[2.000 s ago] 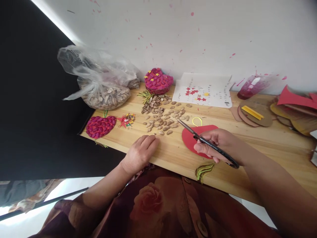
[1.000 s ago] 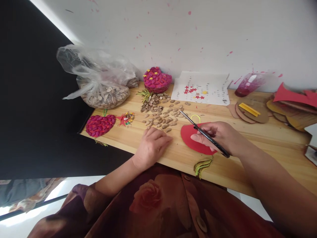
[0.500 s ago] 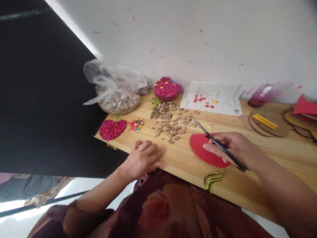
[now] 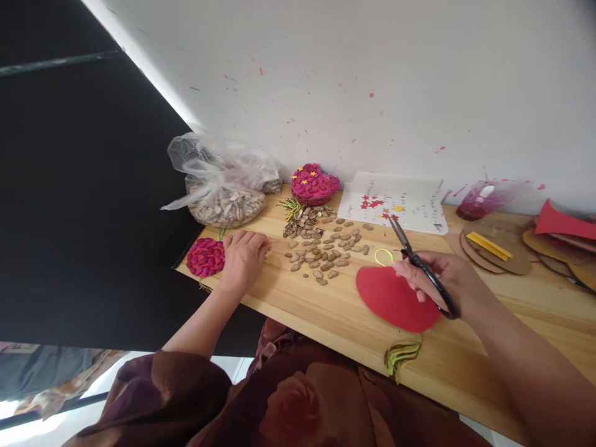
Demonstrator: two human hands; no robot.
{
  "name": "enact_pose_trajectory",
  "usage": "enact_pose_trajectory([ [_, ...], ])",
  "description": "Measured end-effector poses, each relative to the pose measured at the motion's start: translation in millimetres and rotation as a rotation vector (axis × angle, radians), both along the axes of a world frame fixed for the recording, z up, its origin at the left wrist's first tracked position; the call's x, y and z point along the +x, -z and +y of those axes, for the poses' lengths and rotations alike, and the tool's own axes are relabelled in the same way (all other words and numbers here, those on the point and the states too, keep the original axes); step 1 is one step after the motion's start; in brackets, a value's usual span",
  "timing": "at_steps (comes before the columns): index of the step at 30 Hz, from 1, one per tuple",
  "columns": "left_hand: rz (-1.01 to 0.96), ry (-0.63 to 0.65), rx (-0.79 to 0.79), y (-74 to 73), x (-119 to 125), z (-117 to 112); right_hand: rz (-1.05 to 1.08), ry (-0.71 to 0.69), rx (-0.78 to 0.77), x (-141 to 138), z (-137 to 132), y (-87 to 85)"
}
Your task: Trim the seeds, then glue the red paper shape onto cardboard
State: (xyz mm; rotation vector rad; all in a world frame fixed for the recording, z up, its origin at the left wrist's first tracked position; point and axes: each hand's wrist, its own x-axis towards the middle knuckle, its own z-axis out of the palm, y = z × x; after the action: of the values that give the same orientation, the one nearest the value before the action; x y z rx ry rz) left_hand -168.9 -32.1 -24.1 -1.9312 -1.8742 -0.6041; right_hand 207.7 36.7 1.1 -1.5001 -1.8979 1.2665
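My right hand [image 4: 433,279] holds a pair of black-handled scissors [image 4: 404,239], blades pointing up and away. Below it lies a red paper shape [image 4: 395,298] with a yellow loop [image 4: 384,257] at its top and a green-yellow tassel [image 4: 401,359] at its lower end. At the left end of the table, my left hand [image 4: 244,257] is closed, fingertips down on the wood beside a pink-purple decorated heart [image 4: 205,257]. It covers most of the small colourful pieces there; what its fingers hold, if anything, is hidden.
Peanuts [image 4: 326,254] and empty shells [image 4: 302,223] lie mid-table. Behind are a tied plastic bag [image 4: 228,208], stacked purple hearts [image 4: 314,184] and a paper sheet [image 4: 419,205] with star cut-outs. Cardboard shapes [image 4: 516,261] and a tipped cup [image 4: 479,202] are at right.
My left hand has moved left and away from me, from the table's front edge onto the small colourful pieces by the heart. The scissors have tilted more upright in my right hand.
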Motion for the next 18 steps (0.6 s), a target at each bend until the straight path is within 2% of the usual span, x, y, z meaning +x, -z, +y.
enact_pose_trajectory([
  [3,-0.151,0.147,-0.056,-7.6,19.8,19.4,0.024,0.141,-0.033,1.4,4.2,-2.8],
  [6,-0.148,0.273,-0.131,-10.8,42.8,43.9,0.028,0.243,0.055,1.0,5.9,-5.8],
  [9,-0.088,0.310,-0.202,-9.5,58.1,67.3,0.041,0.273,0.098,1.5,6.9,-6.7],
  [12,-0.056,0.319,-0.255,-5.5,62.6,82.3,0.046,0.288,0.138,3.8,8.5,-3.8],
  [18,-0.003,0.336,-0.239,1.6,58.1,88.8,0.046,0.263,0.086,2.9,7.9,-3.3],
])
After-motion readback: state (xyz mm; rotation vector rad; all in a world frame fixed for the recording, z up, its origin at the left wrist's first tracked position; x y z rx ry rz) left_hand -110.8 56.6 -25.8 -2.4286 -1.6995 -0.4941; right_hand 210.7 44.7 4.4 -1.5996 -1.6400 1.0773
